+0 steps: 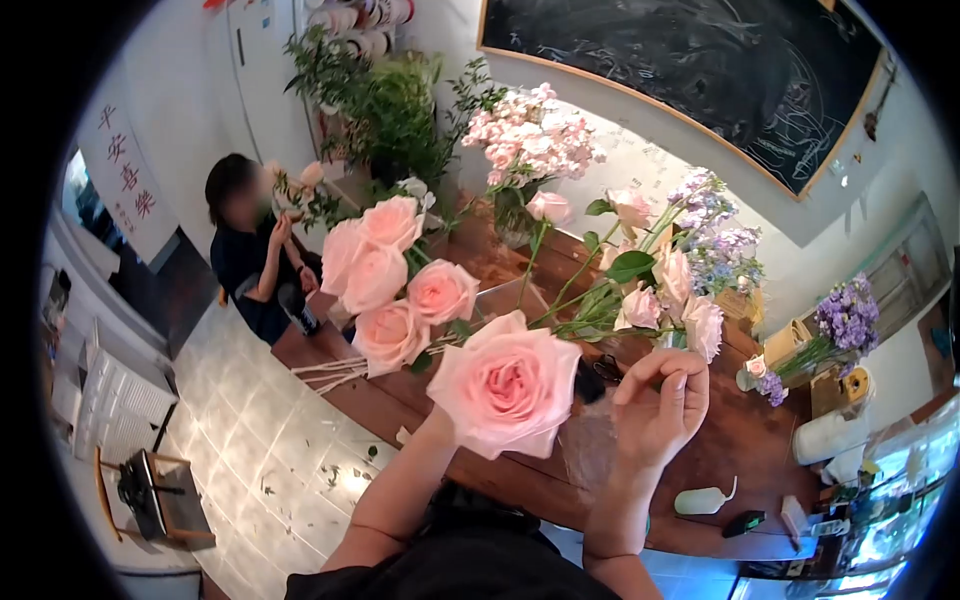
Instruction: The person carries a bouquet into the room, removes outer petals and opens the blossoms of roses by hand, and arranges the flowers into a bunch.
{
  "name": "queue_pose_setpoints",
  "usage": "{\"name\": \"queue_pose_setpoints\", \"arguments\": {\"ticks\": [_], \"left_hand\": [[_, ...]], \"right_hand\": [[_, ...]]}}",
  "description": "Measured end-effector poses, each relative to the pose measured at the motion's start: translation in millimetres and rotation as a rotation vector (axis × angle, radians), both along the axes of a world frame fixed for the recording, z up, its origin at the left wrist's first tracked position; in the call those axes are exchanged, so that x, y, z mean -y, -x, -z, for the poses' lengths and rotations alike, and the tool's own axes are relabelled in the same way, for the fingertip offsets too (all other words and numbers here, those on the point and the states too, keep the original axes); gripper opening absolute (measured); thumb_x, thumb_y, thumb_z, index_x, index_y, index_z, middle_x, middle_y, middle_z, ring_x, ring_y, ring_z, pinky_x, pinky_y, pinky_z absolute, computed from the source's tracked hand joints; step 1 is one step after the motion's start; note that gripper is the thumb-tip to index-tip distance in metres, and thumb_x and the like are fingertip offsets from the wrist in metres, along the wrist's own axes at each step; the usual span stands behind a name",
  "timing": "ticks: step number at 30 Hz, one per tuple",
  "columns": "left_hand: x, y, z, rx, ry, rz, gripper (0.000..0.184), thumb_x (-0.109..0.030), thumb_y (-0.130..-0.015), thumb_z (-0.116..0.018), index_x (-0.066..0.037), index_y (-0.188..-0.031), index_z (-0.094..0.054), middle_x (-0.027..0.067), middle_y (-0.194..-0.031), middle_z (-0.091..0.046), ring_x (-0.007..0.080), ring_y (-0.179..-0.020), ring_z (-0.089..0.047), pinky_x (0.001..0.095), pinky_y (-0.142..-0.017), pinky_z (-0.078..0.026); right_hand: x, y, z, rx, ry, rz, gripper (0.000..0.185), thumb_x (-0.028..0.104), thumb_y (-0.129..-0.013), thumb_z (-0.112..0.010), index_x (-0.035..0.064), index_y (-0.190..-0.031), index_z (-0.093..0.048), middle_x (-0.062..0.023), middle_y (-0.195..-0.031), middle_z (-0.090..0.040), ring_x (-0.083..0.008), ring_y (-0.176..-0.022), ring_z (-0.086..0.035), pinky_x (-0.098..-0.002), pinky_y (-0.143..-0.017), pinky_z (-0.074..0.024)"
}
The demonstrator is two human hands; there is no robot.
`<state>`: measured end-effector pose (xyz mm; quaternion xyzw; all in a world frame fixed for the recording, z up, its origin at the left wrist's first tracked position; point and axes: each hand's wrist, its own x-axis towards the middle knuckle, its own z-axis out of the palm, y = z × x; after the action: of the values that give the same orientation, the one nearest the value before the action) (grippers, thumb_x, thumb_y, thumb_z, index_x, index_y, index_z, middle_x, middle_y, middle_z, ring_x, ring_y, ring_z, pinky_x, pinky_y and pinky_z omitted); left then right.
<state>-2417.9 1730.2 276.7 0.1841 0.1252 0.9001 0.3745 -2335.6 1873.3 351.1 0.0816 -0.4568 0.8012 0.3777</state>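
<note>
Large pink rose: the open bloom (505,385) faces you above the near edge of the wooden table (740,440).
Left hand: hidden behind that bloom, so you cannot tell its grip; your left forearm (405,475) reaches up to it.
Right hand: yours (665,410) is raised right of the bloom, fingers bent and thumb close; whether they pinch anything, you cannot tell.
Rose bunch: pale pink heads (380,285) crowd to your left, stems pointing past the table's near edge.
Squeeze bottle: white-green (700,500), it lies toward the table's near right corner.
Co-worker: a person (240,240) sits off the table's left end, hands at pale flowers (310,175).
</note>
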Motion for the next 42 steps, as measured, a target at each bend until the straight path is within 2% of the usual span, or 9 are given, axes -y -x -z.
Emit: {"name": "queue_pose_setpoints", "arguments": {"ticks": [6,11,22,26,30,32,37,39,42], "left_hand": [[-5.0,-14.9,9.1,-0.514,0.54,-0.575,0.041,-0.012,-0.069,-0.072,-0.006,-0.106,-0.056,0.0035,-0.092,-0.053,0.0126,-0.084,-0.053,0.0257,-0.071,-0.045],[5.8,-32.3,-38.2,-0.949,0.553,-0.906,0.052,-0.023,-0.059,-0.079,-0.005,-0.104,-0.058,0.0052,-0.093,-0.051,0.0156,-0.082,-0.052,0.027,-0.069,-0.044],[7.6,-8.8,-21.2,-0.051,0.393,-0.077,0.02,-0.013,-0.076,-0.065,-0.006,-0.09,-0.053,0.0004,-0.084,-0.054,0.0072,-0.075,-0.052,0.0213,-0.067,-0.045],[1.4,-18.6,-22.4,-0.162,0.029,-0.298,0.028,-0.018,-0.077,-0.066,-0.005,-0.098,-0.052,0.0012,-0.089,-0.056,0.0081,-0.08,-0.054,0.0224,-0.071,-0.046],[-5.9,-7.5,2.3,-0.472,0.289,-0.471,0.042,-0.019,-0.08,-0.066,-0.004,-0.116,-0.049,0.0049,-0.105,-0.057,0.0124,-0.097,-0.055,0.0253,-0.083,-0.046],[-11.4,-14.7,13.7,-0.461,0.344,-0.497,0.046,-0.019,-0.08,-0.065,-0.006,-0.12,-0.046,0.0063,-0.112,-0.054,0.014,-0.103,-0.053,0.0274,-0.088,-0.046],[-2.4,-12.0,4.6,-0.111,0.562,-0.377,0.018,-0.021,-0.085,-0.052,-0.005,-0.09,-0.044,0.0083,-0.077,-0.052,0.0155,-0.069,-0.05,0.0259,-0.058,-0.042],[20.3,-20.7,-35.9,-0.786,0.678,-0.69,0.023,-0.021,-0.087,-0.052,-0.005,-0.103,-0.047,0.0081,-0.084,-0.056,0.0157,-0.079,-0.054,0.0251,-0.066,-0.045],[0.6,4.4,-34.1,-0.255,-0.266,0.11,0.018,-0.022,-0.088,-0.051,-0.005,-0.094,-0.051,0.0059,-0.076,-0.055,0.0146,-0.072,-0.055,0.0238,-0.061,-0.046]], "right_hand": [[21.6,-31.4,11.6,0.119,-0.235,-0.29,0.048,0.044,-0.09,-0.049,-0.0037,-0.082,-0.051,0.0004,-0.057,-0.031,-0.0051,-0.047,-0.028,-0.0205,-0.04,-0.0211],[26.8,-38.6,-0.9,0.24,-0.671,-0.13,0.023,0.019,-0.075,-0.069,-0.0004,-0.072,-0.058,0.0028,-0.054,-0.042,-0.0061,-0.045,-0.032,-0.0213,-0.044,-0.0201],[17.6,-5.2,20.5,0.075,0.187,-0.368,0.015,0.011,-0.072,-0.055,-0.0005,-0.063,-0.052,-0.0157,-0.082,-0.057,-0.0155,-0.063,-0.053,-0.0224,-0.047,-0.0382],[10.3,-6.9,25.0,-0.14,0.237,-0.589,0.013,0.006,-0.071,-0.056,0.0017,-0.061,-0.048,-0.0167,-0.074,-0.058,-0.0155,-0.048,-0.05,-0.0241,-0.04,-0.0358],[6.6,-21.6,6.4,-0.027,-0.753,-0.494,0.011,0.005,-0.068,-0.068,0.0029,-0.071,-0.057,-0.0059,-0.059,-0.055,-0.0123,-0.043,-0.047,-0.0264,-0.039,-0.0339],[30.9,-26.3,-17.8,-0.229,-1.229,0.065,0.022,0.005,-0.063,-0.073,0.0004,-0.081,-0.063,-0.0036,-0.06,-0.055,-0.0146,-0.045,-0.05,-0.0273,-0.04,-0.0367],[25.6,-15.9,10.6,-0.414,-1.253,0.257,0.024,0.005,-0.066,-0.072,-0.0007,-0.087,-0.063,-0.0039,-0.061,-0.053,-0.0172,-0.049,-0.053,-0.0296,-0.042,-0.0412],[21.3,-16.5,36.2,-0.389,-0.622,-0.081,0.018,0.007,-0.071,-0.071,-0.0004,-0.084,-0.061,-0.0046,-0.063,-0.055,-0.016,-0.049,-0.051,-0.0315,-0.042,-0.0417],[27.1,-20.6,34.0,-0.17,0.203,-0.38,0.022,0.009,-0.079,-0.064,0.0065,-0.068,-0.045,-0.0046,-0.068,-0.048,-0.0116,-0.049,-0.042,-0.0268,-0.041,-0.0342]]}}
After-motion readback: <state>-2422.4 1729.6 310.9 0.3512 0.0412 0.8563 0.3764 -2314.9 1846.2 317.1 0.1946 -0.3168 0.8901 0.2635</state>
